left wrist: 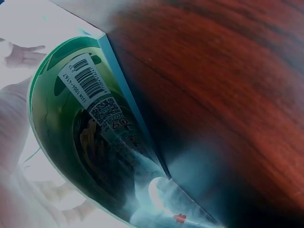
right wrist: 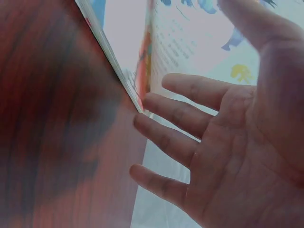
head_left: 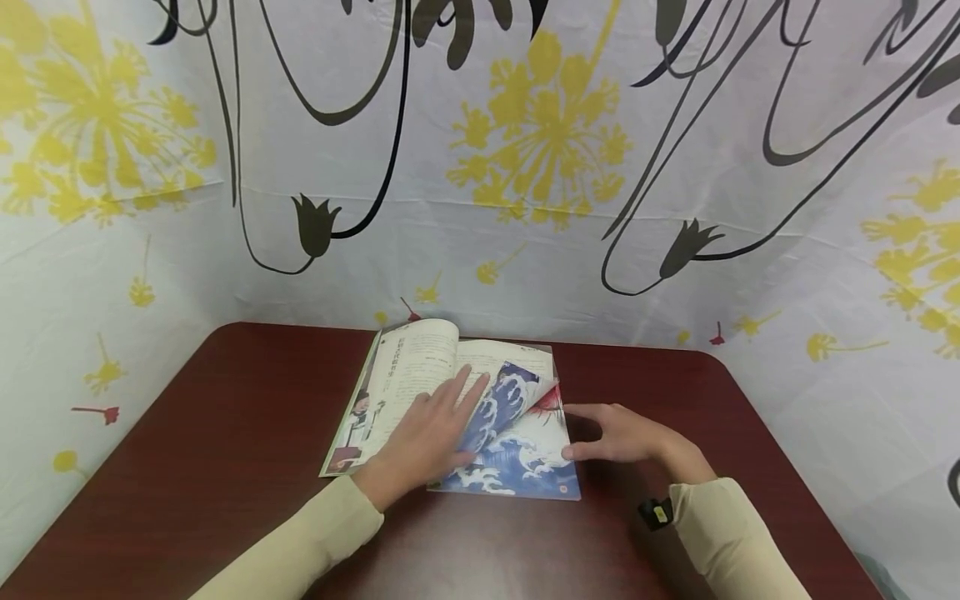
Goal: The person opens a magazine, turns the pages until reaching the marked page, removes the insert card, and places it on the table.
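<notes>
An open magazine (head_left: 422, 354) lies near the far edge of the table, printed text on its left page. On its right side a leaf with blue waves (head_left: 504, 407) is lifted and folding leftward, over another wave-patterned page (head_left: 536, 467). Across the magazine's middle rests my left hand (head_left: 423, 429), fingers extended, fingertips beside the lifted leaf. A curled green cover with a barcode (left wrist: 86, 78) fills much of the left wrist view. My right hand (head_left: 630, 435) is at the magazine's right edge, thumb and forefinger apart. Its fingers (right wrist: 178, 114) are spread and straight in the right wrist view.
The dark red-brown table (head_left: 202, 442) extends to both sides and in front of the magazine. Behind it hangs a white curtain (head_left: 420, 167) with yellow and dark flower prints. A black wrist device (head_left: 656, 514) is at my right cuff.
</notes>
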Demonstrator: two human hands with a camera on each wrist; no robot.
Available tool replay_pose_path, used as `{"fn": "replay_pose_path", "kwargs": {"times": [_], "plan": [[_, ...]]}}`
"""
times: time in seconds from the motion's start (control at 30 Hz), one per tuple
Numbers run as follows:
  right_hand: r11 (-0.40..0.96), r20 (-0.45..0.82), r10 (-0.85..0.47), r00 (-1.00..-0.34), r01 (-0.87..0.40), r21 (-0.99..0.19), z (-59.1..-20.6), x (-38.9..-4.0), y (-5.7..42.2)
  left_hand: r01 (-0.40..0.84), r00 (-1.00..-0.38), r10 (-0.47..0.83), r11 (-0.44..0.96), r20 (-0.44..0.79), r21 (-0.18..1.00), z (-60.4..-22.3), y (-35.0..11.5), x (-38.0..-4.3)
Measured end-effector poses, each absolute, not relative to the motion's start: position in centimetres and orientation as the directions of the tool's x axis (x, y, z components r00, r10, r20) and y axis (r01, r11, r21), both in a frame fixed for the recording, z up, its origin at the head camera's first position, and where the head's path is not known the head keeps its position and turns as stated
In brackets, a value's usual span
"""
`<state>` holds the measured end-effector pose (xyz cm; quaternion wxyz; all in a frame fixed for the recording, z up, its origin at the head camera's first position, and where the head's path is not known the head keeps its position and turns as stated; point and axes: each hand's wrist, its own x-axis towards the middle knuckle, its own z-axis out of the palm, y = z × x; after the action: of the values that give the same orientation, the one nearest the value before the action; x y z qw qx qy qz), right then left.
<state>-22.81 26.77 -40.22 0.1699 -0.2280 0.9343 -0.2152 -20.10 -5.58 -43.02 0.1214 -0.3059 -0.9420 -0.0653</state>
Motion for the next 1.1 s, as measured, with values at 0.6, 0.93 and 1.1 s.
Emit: {"fn": "replay_pose_path", "kwargs": {"times": [0.6, 0.93, 1.1], "plan": [[0.764, -0.212, -0.627, -0.750, -0.538, -0.357, -41.8, -21.5, 24.6, 0.618, -0.672, 0.618, 0.772, 0.408, -0.151, -43.6, -6.1, -20.2], [0.789, -0.207, -0.602, -0.771, -0.535, -0.301, -42.4, -21.8, 24.4, 0.590, -0.662, 0.651, 0.759, 0.371, -0.277, -43.4, -5.7, -20.2], [0.790, -0.206, -0.605, -0.769, -0.547, -0.278, -42.1, -21.7, 24.2, 0.598, -0.632, 0.684, 0.729, 0.364, -0.332, -43.3, -5.4, -20.3]]}}
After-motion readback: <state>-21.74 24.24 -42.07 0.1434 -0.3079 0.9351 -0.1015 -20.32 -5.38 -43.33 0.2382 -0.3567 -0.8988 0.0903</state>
